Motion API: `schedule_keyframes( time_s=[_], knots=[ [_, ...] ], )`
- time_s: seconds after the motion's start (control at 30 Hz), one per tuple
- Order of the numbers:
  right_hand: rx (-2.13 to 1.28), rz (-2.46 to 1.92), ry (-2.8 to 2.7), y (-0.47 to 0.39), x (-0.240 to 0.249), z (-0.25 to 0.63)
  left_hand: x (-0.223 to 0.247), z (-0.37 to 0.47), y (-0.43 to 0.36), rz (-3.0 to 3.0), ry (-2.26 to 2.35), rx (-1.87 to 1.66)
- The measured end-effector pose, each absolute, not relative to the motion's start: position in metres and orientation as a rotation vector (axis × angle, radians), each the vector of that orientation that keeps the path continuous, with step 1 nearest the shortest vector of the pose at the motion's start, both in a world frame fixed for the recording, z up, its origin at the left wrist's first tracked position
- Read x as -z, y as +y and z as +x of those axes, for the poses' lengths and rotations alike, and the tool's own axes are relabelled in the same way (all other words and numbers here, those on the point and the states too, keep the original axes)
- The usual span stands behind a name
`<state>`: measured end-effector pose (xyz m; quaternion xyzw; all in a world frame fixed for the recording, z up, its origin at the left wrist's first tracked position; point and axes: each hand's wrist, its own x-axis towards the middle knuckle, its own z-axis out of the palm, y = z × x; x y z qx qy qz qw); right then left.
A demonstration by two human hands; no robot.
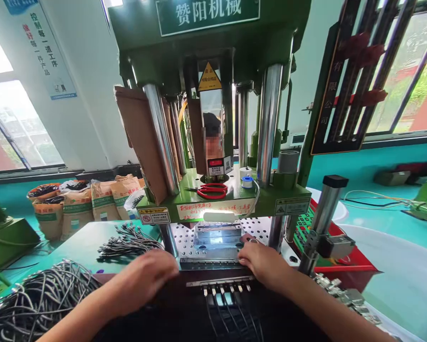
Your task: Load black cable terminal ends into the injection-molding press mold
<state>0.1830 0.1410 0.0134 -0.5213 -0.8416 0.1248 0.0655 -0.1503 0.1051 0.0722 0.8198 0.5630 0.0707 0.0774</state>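
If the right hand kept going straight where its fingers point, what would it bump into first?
The right hand would probably meet the shiny block first, though I can't tell from this view whether they touch.

The press (206, 50) is green; scissor handles (216, 185) red; cables (129, 244) black.

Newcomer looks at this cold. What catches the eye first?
The big green machine dominates the middle of the view, with red-handled scissors lying near its centre. Below them, the right hand is at the right side of a shiny metal block, the left hand to its left. A tangled heap of cables fills the lower left.
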Motion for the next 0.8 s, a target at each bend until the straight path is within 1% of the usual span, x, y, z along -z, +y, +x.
schedule_keyframes(
  time_s=[0.07,0.13,0.2,0.37,0.47,0.63,0.7,0.8],
  knots=[
    [-0.491,-1.532,-2.528,0.134,-0.014,0.195,-0.071,-0.135,0.098,2.564,1.464,0.052],
    [-0.587,-1.521,-2.513,0.129,-0.011,0.206,-0.068,-0.125,0.101,2.561,1.465,0.156],
    [-0.646,-1.532,-2.49,0.127,-0.005,0.214,-0.061,-0.115,0.106,2.543,1.508,0.13],
    [-0.701,-1.546,-2.426,0.126,0.008,0.218,-0.035,-0.09,0.109,2.456,1.422,0.045],
    [-0.685,-1.533,-2.371,0.126,0.01,0.218,-0.026,-0.086,0.108,2.313,1.481,-0.091],
    [-0.704,-1.54,-2.152,0.148,0.006,0.217,-0.021,-0.09,0.13,1.932,1.497,-0.46],
    [-0.642,-1.598,-2.028,0.168,0.005,0.213,-0.017,-0.084,0.149,1.74,1.509,-0.615],
    [-0.462,-1.697,-1.912,0.201,0.005,0.201,-0.007,-0.068,0.185,1.532,1.534,-0.834]
  ],
)
